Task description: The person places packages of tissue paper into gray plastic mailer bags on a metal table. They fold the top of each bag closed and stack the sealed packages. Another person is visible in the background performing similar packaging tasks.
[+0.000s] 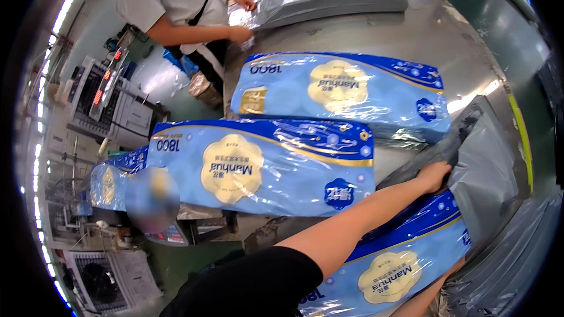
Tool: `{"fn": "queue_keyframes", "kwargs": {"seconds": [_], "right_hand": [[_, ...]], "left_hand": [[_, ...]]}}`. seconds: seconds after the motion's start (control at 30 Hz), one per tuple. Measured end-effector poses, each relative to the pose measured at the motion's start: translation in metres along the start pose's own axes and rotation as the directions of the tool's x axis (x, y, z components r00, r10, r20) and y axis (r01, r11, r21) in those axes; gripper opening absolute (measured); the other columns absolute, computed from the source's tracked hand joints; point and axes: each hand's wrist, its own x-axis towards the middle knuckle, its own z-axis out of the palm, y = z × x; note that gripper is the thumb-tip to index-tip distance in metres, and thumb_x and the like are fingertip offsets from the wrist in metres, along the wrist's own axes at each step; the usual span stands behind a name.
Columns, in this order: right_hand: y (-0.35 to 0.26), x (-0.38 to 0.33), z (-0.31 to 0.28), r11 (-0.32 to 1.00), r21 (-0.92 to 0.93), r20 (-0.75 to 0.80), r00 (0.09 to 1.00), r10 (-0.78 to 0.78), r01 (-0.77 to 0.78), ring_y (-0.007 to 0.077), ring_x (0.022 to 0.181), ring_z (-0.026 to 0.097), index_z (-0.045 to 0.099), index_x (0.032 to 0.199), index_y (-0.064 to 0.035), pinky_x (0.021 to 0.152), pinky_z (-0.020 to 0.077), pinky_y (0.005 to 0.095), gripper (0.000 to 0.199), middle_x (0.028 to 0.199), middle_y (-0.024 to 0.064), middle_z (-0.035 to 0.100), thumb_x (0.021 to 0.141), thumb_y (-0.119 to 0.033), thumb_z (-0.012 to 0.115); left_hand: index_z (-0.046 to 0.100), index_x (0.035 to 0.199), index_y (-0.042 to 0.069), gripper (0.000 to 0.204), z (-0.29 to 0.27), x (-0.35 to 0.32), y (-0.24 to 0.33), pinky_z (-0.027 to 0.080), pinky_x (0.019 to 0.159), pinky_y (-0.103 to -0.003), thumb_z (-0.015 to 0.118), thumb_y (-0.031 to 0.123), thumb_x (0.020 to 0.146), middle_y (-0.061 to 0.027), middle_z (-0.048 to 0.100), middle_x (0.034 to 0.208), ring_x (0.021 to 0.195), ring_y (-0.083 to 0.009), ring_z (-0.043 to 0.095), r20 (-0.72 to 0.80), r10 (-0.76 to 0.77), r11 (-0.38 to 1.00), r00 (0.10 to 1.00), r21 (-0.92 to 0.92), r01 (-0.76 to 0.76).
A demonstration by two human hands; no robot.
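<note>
Blue pack [396,264]: between four and five o'clock from the centre, tilted, its right end against grey film; it seems angled so that this end faces the film's opening.
Left hand [433,177]: between three and four o'clock, just above the pack's upper edge, fingers curled and apparently grasping the film's dark edge; the grip likely holds that edge clear of the pack's corner.
Right hand [456,268]: at four o'clock, by the pack's lower right corner, mostly hidden; whether it grasps or merely props, I cannot tell. Its forearm passes under the lower edge, perhaps to bear weight.
Grey bag [484,170]: at three o'clock, loosely spread around the pack's right end, its slack film probably needing a hand to stand open.
Folded grey film [517,252]: at four o'clock, beyond the right hand, seemingly within easy reach.
Near pack [288,167]: across the centre, lying lengthwise, printed face up.
Far pack [294,91]: at one o'clock, roughly parallel, probably lined up for easy picking.
Surface [352,32]: shiny metal, under both these packs.
Grey bundle [335,3]: toward one o'clock, at the surface's far side.
Co-worker [164,0]: at eleven o'clock, both hands at the bundle's left end, perhaps to steady it.
</note>
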Motion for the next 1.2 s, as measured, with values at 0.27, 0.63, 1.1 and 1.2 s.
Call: {"fn": "queue_keyframes", "kwargs": {"seconds": [0.27,0.63,1.1,1.2], "right_hand": [[-0.006,-0.056,-0.02,0.988,-0.151,0.208,0.978,0.022,0.01,0.0207,0.085,0.062,0.06,0.11,0.0043,0.076,0.0504,0.0325,0.033,0.099,0.013,0.065,0.077,-0.001,0.056],[0.012,-0.326,-0.048,0.905,-0.425,0.42,0.888,0.191,0.006,0.023,0.072,0.062,0.064,0.086,0.0062,0.066,0.0475,0.0356,0.016,0.079,0.0217,0.065,0.074,0.0,0.056],[-0.038,-0.493,0.012,0.859,-0.444,0.363,0.825,0.433,-0.255,0.0302,0.097,0.062,0.058,0.114,0.0043,0.082,0.0467,0.0407,0.044,0.104,0.0227,0.065,0.074,-0.013,0.062],[-0.124,-0.427,0.0,0.977,0.141,0.046,0.987,0.153,-0.158,0.0108,0.06,0.049,0.053,0.07,-0.0052,0.057,0.0403,0.0252,0.012,0.064,0.0009,0.054,0.071,0.006,0.056]], "left_hand": [[0.071,0.085,0.002,0.02,-0.016,-0.021,0.007,0.055,0.073,-0.043,0.068,0.008,0.067,-0.0236,0.067,0.09,0.088,-0.0382,0.066,0.415,-0.064,0.925,0.908,0.366,-0.102],[0.069,0.079,0.0,0.017,-0.113,-0.254,0.046,0.055,0.067,-0.043,0.065,0.005,0.063,-0.0228,0.067,0.084,0.089,-0.0336,0.067,0.857,-0.065,0.863,0.511,0.306,-0.403],[0.067,0.08,0.004,0.025,-0.199,-0.516,-0.03,0.048,0.057,-0.032,0.063,0.028,0.074,-0.0089,0.065,0.064,0.06,-0.0163,0.062,0.616,-0.174,0.985,0.768,0.096,0.146],[0.065,0.078,0.0,0.027,-0.236,-0.422,0.107,0.044,0.053,-0.032,0.061,0.026,0.077,-0.01,0.062,0.062,0.057,-0.0135,0.054,0.527,-0.223,0.946,0.82,-0.085,0.312]]}}
